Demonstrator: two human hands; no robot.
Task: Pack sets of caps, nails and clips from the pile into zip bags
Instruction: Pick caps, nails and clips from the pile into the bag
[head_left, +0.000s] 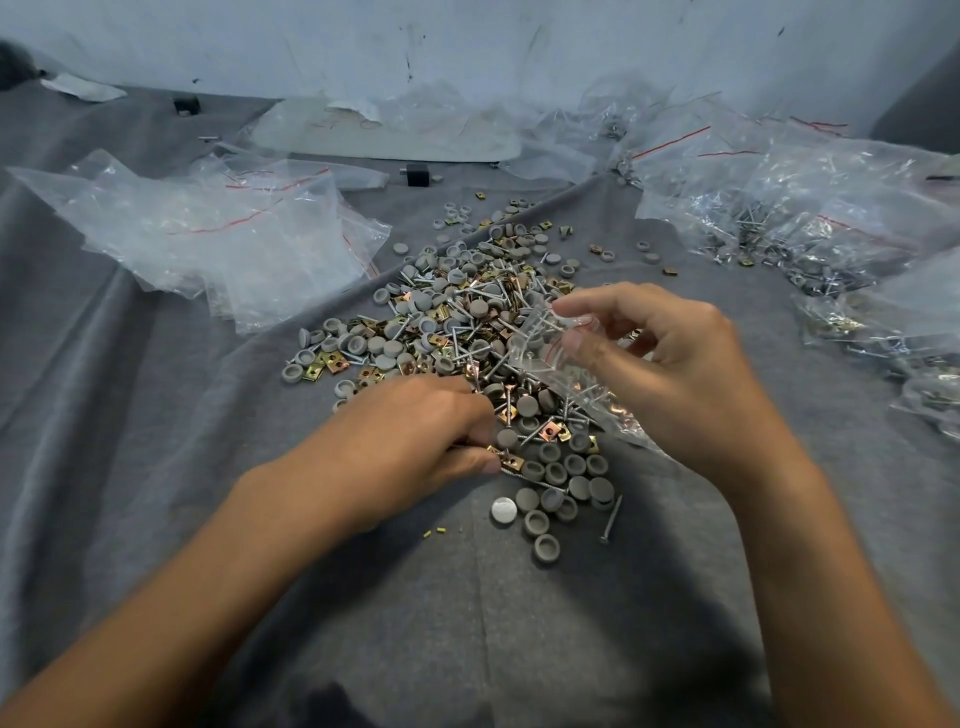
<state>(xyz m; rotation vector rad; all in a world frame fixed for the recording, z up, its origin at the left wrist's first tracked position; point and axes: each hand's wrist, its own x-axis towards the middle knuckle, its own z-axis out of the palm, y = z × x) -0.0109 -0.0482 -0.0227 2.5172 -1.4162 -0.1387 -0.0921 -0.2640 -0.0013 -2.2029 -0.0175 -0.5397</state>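
Far left, a heap of empty zip bags (208, 234) with red seal lines lies on the grey cloth (156, 415).

The left hand (415, 431) rests at the near edge of the pile (457, 312). Its grip is closed: thumb and curled fingers pinch a brass-coloured clip (511, 459) lying against a nail; whether the nail is also held cannot be told.

The pile sits at centre: grey round caps, silver nails and brass clips, mixed. A small group of caps (550, 499) lies apart at its near end, with one white cap (504, 509) and a single nail (612, 519) beside it.

The right hand (670, 364) is raised over the pile's right edge. Its grip is closed on a clear zip bag (550, 358), thumb and forefinger pinching the mouth. Nails show inside the bag.

Far right, filled bags (805, 208) lie heaped.
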